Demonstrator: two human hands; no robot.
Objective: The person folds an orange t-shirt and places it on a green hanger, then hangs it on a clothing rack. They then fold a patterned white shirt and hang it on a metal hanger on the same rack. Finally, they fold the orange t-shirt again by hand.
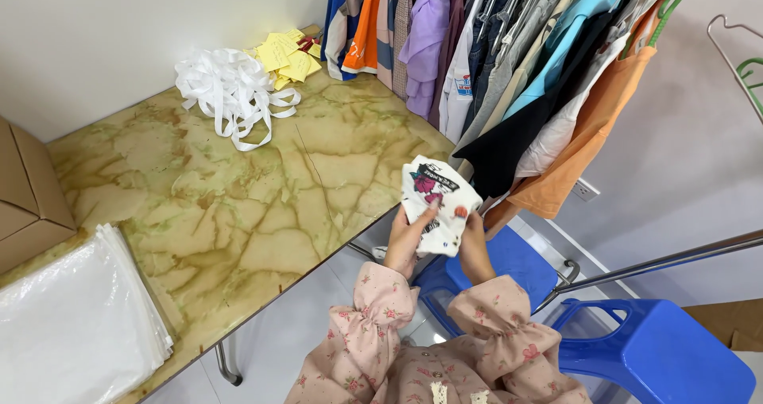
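**Folded garment held beside a marble-patterned table**

A yellow-green marble-patterned table (238, 205) stands against a white wall, bearing a tangle of white ribbon (230, 90), yellow paper tags (288, 57) and a stack of clear plastic bags (75, 324). A rack of hung clothes (509, 62) crowds close ahead; blue plastic stools (652, 348) stand below. The left hand (407, 241) and right hand (475, 249) clamp a folded white printed garment (437, 201) between curled fingers, off the table's edge.

I see bright, even indoor light, soft faint shadows under the table (238, 213), mild sheen on its marbled top, wide-angle bending at edges, possibly slight softness in corners.
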